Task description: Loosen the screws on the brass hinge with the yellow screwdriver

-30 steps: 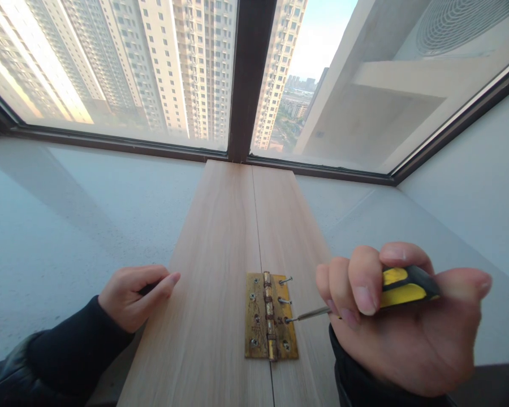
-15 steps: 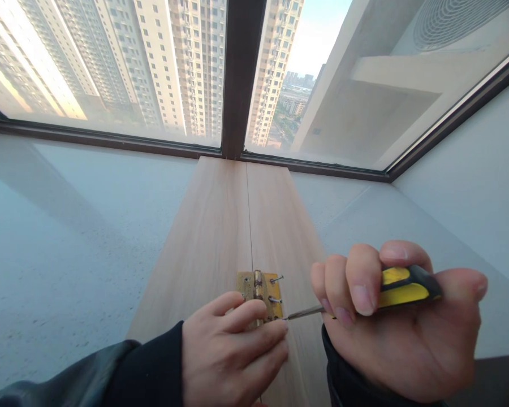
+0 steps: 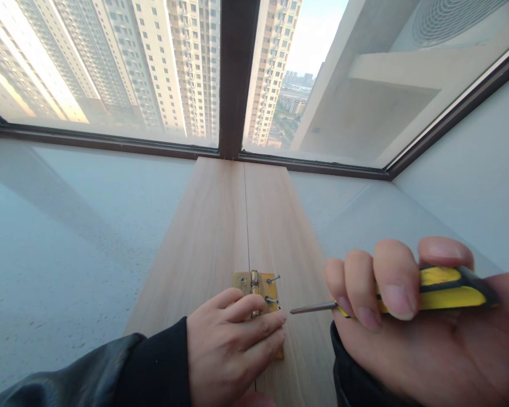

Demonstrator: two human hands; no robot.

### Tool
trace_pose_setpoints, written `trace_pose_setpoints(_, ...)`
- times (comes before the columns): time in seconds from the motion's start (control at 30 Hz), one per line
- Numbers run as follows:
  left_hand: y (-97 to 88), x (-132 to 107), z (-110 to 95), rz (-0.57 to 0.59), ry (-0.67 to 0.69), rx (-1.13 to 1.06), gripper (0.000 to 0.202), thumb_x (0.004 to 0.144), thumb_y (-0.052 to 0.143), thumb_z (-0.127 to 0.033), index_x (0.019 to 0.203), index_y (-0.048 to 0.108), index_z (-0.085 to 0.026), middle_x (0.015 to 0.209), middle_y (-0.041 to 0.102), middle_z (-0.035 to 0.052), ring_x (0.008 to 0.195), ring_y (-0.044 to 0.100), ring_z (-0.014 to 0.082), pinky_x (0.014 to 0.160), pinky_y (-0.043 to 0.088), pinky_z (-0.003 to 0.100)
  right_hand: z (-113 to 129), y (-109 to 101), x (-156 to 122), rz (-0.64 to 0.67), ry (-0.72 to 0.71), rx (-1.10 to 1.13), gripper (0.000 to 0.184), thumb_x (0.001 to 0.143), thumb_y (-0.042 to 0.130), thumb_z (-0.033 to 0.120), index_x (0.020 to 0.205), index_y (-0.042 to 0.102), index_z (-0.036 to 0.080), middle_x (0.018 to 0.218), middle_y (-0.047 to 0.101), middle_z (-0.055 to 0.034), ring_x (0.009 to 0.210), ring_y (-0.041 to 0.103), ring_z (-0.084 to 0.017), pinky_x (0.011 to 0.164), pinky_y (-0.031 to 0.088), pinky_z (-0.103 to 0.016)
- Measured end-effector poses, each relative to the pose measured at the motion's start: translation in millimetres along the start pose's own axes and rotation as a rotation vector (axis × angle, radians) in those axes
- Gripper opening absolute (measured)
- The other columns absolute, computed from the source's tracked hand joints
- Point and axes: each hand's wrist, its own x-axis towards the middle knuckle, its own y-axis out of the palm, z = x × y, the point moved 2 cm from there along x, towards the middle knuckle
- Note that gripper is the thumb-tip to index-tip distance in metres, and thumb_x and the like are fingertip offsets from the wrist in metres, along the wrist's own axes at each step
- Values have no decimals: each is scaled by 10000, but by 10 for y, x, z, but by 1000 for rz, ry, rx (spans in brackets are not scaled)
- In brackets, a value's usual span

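A brass hinge point(image 3: 258, 282) lies across the seam of two light wooden boards point(image 3: 220, 226). Two screws point(image 3: 274, 279) stick up from its right leaf. My left hand point(image 3: 233, 345) rests flat over the hinge's near part, fingers stretched out to the right and hiding most of it. My right hand point(image 3: 424, 333) is wrapped round the yellow and black handle of a screwdriver point(image 3: 432, 288). Its metal shaft point(image 3: 311, 308) points left, with the tip a short way right of my left fingertips and clear of the hinge.
The boards lie on a pale speckled windowsill point(image 3: 68, 237) and run up to a dark window frame point(image 3: 233, 85). Tall buildings show through the glass. A white wall point(image 3: 470, 169) closes the right side.
My left hand moved from the board's left edge onto the hinge and stays there. The screwdriver tip has drawn back to the right, off the screw it touched.
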Motion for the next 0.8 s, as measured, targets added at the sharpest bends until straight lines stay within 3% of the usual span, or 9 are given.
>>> trace_pose_setpoints(0.17, -18, 20, -21, 10, 5, -53, 555, 944, 211, -526, 1040, 608, -151, 1108, 663, 15, 915, 502, 198, 741, 335, 349, 113, -94, -51, 125, 50, 39, 223, 1029, 559, 469, 976, 589, 254, 672, 466, 34, 532, 421, -110, 565, 414, -250)
trace_pose_setpoints(0.37, -237, -91, -17, 19, -60, -140, 412, 947, 323, -443, 1065, 591, -152, 1018, 672, 43, 885, 499, 201, 747, 342, 351, 62, -159, -185, 139, 64, 85, 289, 1055, 430, 527, 1080, 528, 256, 749, 457, 10, 588, 439, -138, 612, 417, -286)
trace_pose_setpoints(0.5, -418, -316, 115, -43, -170, -140, 174, 866, 494, -229, 961, 621, -158, 854, 639, 54, 788, 481, 185, 697, 360, 336, -25, -73, -259, 69, 88, 76, 291, 1026, 554, 518, 981, 545, 230, 680, 452, 25, 532, 430, -127, 530, 417, -260)
trace_pose_setpoints(0.6, -504, -441, 206, -90, -240, -158, 159, 802, 483, -78, 839, 614, -160, 710, 570, 38, 684, 448, 152, 619, 351, 300, -79, 30, -292, 88, 76, 59, 327, 1022, 549, 540, 945, 559, 223, 644, 461, 30, 483, 410, -111, 476, 399, -236)
trace_pose_setpoints(0.8, -561, -497, 286, -142, -297, -238, 170, 788, 475, -40, 661, 505, -149, 599, 443, 6, 585, 369, 113, 528, 281, 260, -152, 133, -359, 108, 68, 4, 370, 1014, 528, 580, 904, 546, 227, 603, 454, 28, 446, 375, -114, 472, 402, -235)
